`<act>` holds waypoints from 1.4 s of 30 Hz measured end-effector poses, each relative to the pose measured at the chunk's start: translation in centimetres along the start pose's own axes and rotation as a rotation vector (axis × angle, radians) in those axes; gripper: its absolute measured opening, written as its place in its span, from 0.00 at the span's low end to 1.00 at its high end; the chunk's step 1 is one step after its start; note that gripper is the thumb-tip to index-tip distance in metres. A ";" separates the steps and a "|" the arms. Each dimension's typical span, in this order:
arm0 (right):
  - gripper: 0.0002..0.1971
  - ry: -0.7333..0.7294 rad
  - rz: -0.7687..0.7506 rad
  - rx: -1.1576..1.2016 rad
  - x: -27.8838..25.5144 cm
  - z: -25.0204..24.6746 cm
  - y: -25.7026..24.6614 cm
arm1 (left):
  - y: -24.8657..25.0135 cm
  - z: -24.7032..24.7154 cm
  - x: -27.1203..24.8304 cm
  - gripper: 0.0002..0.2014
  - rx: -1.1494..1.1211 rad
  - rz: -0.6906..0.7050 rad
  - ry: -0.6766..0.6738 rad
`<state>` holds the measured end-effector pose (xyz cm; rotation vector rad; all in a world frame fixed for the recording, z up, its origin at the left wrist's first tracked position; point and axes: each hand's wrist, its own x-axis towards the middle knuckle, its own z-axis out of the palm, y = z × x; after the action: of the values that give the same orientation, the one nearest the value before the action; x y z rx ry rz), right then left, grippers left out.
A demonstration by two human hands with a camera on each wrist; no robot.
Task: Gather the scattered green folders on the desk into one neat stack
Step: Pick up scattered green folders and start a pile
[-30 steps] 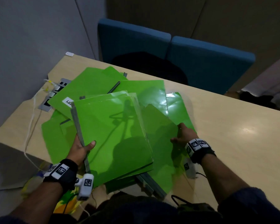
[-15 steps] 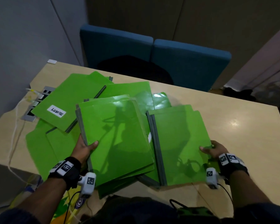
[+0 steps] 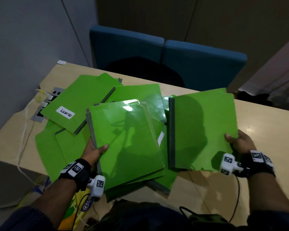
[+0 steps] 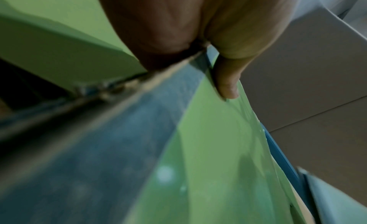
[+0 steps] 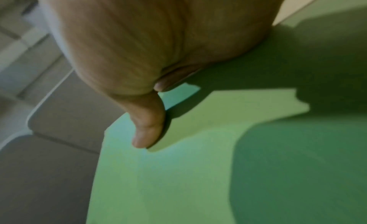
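My left hand (image 3: 93, 151) grasping a glossy green folder bundle (image 3: 127, 140) by its grey spine, my right hand (image 3: 238, 144) pinching a flat green folder (image 3: 203, 127) at three o'clock, remaining green folders (image 3: 83, 104) scattered at eleven o'clock on the beige counter (image 3: 265, 124)

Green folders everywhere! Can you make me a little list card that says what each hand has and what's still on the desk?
left hand: grips a bundle of green folders by its grey spine side, thumb on top
right hand: holds a single green folder by its right edge, thumb on top
labelled folder: lies on the desk, white label with handwriting
loose folders: spread under and around the bundle, not yet stacked
behind desk: two blue chairs
far left of desk: socket panel with white cables
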<state>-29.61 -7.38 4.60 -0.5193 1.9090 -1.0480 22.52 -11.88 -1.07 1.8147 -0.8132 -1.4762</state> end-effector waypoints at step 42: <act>0.39 -0.402 -0.057 -0.951 1.8 13.6 -1.7 | -4.1 -7.9 0.5 0.30 0.060 0.062 0.171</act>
<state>-19.21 -15.91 1.54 -1.2073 1.9270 0.0277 30.60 -9.00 -3.47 1.9125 -0.8274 -1.2508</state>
